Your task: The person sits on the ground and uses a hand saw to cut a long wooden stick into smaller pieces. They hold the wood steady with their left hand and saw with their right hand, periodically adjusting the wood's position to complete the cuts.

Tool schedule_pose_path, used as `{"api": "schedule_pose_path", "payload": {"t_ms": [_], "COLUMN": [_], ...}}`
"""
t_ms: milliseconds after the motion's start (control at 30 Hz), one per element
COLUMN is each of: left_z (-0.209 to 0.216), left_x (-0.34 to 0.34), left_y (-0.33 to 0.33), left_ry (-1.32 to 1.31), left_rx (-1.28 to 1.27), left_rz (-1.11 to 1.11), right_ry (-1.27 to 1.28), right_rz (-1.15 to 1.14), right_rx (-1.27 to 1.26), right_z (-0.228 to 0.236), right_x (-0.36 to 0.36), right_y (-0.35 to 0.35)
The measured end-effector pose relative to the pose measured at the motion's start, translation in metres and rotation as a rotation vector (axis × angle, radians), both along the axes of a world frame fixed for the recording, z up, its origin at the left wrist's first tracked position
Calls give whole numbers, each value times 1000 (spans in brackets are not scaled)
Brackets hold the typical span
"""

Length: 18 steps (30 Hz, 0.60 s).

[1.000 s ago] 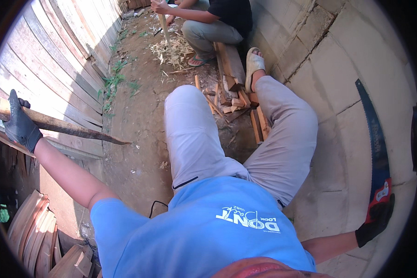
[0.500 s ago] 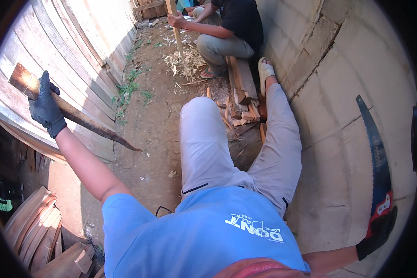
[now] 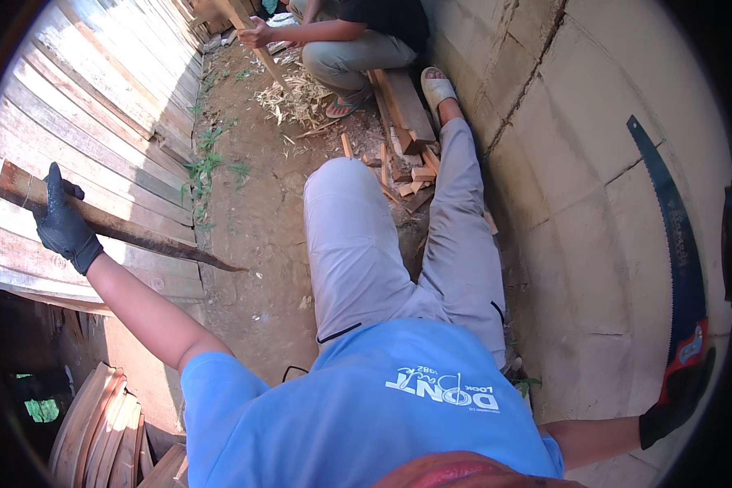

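My left hand [image 3: 63, 224], in a black glove, is closed around a weathered wooden pole [image 3: 142, 234] near its thick sawn end. The pole slants down to a tapered tip above the dirt, in front of the plank wall. Out at the far right my right hand [image 3: 685, 400], also gloved, grips a handsaw [image 3: 681, 256] by its red handle. Its dark toothed blade points up and away, alongside the block wall. My right fingers are partly hidden in shadow near the picture's rim. The saw and the pole are well apart, on either side of my body.
A plank wall [image 3: 98, 98] runs along the left, a block wall [image 3: 577, 220] along the right. Ahead, a co-worker [image 3: 358, 49] squats holding a wooden stick [image 3: 262, 50] over shavings [image 3: 297, 102]. A beam [image 3: 405, 110] and offcuts [image 3: 419, 180] lie near my foot. Boards [image 3: 102, 427] are stacked lower left.
My view has shifted, so the co-worker and beam sit higher and further left. The saw appears higher and slightly further right. Both hands keep their hold on the pole and saw.
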<state>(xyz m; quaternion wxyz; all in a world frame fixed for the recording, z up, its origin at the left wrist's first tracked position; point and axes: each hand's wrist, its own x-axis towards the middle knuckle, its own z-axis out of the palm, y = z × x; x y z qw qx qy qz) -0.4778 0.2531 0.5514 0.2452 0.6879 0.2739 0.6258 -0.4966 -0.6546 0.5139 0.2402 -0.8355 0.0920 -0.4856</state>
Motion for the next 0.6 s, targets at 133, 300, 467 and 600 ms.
{"api": "schedule_pose_path", "payload": {"t_ms": [133, 300, 467, 600], "left_z": [-4, -4, -6, -6], "left_x": [8, 15, 15, 16], "left_y": [14, 5, 15, 15], "left_ry": [16, -4, -22, -18], "left_rx": [36, 5, 14, 11], "left_rz": [-45, -97, -141, -116], "right_ry": [-165, -131, -131, -127], "right_rz": [181, 159, 154, 156], "right_rx": [213, 116, 204, 238], "right_z": [6, 5, 5, 5], "right_x": [12, 9, 9, 11], "right_y": [3, -10, -8, -7]}}
